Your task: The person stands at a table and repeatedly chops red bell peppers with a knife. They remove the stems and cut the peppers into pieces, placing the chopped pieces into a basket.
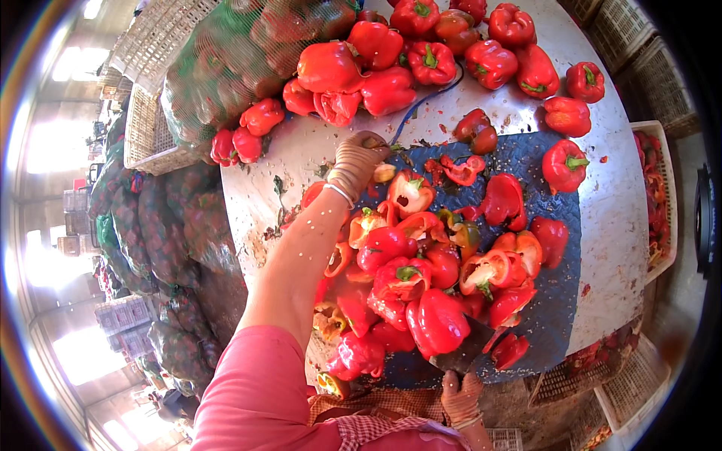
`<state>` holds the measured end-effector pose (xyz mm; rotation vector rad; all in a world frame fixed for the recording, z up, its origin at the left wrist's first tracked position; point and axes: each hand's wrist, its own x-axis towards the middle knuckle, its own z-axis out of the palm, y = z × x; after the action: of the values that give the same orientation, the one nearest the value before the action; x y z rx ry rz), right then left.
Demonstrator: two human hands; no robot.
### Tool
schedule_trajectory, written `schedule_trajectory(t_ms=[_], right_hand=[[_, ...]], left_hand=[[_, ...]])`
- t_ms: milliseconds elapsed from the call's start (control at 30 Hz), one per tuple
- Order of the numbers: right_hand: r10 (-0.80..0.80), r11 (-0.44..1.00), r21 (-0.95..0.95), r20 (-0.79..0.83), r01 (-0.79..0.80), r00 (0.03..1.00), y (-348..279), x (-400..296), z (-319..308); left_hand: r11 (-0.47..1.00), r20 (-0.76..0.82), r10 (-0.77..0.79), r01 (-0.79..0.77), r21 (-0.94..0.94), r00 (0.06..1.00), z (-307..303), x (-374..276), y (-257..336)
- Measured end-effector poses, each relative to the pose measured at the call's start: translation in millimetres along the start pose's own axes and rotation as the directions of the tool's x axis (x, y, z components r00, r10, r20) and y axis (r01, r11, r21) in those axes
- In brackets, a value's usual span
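Observation:
My right hand (461,397), in a thin glove, is closed around the handle of a broad-bladed knife (463,350) at the near edge of a blue mat (558,315). Its dark blade lies partly under a whole red bell pepper (437,321). My left hand (361,160), gloved too, reaches over the far left side of a heap of cut bell peppers, its fingers curled downward. What those fingers may hold is hidden. Below it, a pepper half (410,193) shows its pale core. Another opened pepper (496,269) lies cut side up at the right.
Whole red peppers (395,90) crowd the table's (612,225) far side beside a green mesh sack (225,73). A blue cord (414,107) runs near my left hand. Plastic crates (149,129) stand left; a crate of pepper pieces (668,197) stands right. Filled sacks (163,237) line the floor.

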<state>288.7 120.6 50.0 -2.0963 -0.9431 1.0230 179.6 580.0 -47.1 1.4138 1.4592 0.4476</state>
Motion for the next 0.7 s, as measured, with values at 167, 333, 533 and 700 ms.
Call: schedule_trajectory(t_ms=[167, 333, 533, 700], right_hand=[[0.061, 0.997, 0.042, 0.040, -0.063, 0.997, 11, -4, 3], [0.079, 0.997, -0.029, 0.081, -0.077, 0.994, 17, -9, 9], [-0.340, 0.898, -0.286, 0.035, 0.335, 0.940, 16, 0, 5], [0.081, 0.996, 0.023, 0.038, -0.082, 0.996, 28, -12, 15]], left_hand=[[0.730, 0.261, 0.027, 0.160, -0.665, 0.965, 41, -52, 73], [0.183, 0.152, 0.976, -0.961, -0.205, 0.153, 169, -141, 168], [0.484, 0.430, 0.782, -0.874, 0.038, 0.452, 177, -256, 234], [0.565, 0.238, 0.504, -0.526, 0.636, 0.830, 91, -88, 139]])
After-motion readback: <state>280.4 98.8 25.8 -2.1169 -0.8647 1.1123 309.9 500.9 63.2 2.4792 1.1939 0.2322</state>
